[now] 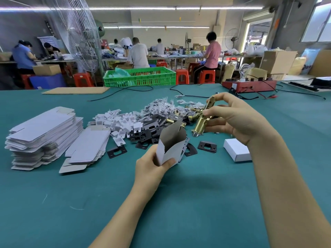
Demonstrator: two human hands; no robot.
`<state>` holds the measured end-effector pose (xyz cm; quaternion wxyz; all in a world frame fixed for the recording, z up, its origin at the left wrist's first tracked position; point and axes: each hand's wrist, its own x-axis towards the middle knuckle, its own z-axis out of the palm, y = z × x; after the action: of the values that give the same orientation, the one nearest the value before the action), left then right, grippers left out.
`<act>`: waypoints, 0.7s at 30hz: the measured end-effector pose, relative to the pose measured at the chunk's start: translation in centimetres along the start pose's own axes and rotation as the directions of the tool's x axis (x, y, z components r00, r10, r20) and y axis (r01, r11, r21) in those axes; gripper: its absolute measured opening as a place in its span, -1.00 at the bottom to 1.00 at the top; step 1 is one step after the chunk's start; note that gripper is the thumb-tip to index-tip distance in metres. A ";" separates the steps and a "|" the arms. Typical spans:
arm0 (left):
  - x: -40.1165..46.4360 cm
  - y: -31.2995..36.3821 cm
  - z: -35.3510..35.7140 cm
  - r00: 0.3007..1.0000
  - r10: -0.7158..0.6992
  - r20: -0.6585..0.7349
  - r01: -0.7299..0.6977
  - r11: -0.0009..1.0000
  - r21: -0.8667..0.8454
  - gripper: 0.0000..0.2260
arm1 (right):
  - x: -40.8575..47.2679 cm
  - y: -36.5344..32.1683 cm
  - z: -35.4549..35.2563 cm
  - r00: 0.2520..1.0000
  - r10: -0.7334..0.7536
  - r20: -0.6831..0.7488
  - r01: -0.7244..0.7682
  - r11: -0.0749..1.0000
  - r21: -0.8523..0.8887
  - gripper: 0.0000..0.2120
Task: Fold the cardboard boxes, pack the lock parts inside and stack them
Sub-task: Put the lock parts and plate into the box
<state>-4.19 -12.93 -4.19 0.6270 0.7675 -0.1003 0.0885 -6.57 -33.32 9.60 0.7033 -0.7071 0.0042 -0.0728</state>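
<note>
Left grip (pixel 152 163) holds open box (pixel 170 145) — right grip (pixel 231 117) pinches brass latch (pixel 202 120).

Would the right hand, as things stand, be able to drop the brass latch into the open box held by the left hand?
Probably yes: the right hand holds the brass latch just right of the open box, whose mouth faces up in the left hand, with nothing between.

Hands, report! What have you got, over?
Left hand grips open box. Right hand holds brass latch, not yet in. Nothing blocks the opening.
</note>
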 end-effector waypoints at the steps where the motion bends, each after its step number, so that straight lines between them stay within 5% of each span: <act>1: 0.0 0.0 0.1 1.000 -0.004 0.001 0.004 1.000 0.006 -0.65 | -0.2 -0.3 0.6 1.000 -0.014 0.025 0.014 1.000 -0.013 -0.74; 15: -0.5 -0.1 0.3 1.000 -0.004 0.023 0.002 0.993 0.115 -0.79 | 0.0 1.1 5.4 0.952 -0.291 -0.094 0.231 0.885 -0.404 -0.77; 21: -0.8 0.1 0.5 0.996 0.092 -0.012 -0.086 0.961 0.262 -0.70 | -0.1 1.3 5.8 0.948 -0.319 -0.009 0.254 0.771 -0.584 -0.78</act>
<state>-5.00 -13.41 -4.40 0.5167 0.8371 -0.1148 0.1383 -5.92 -27.53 8.30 0.4359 -0.8734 -0.0442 -0.2124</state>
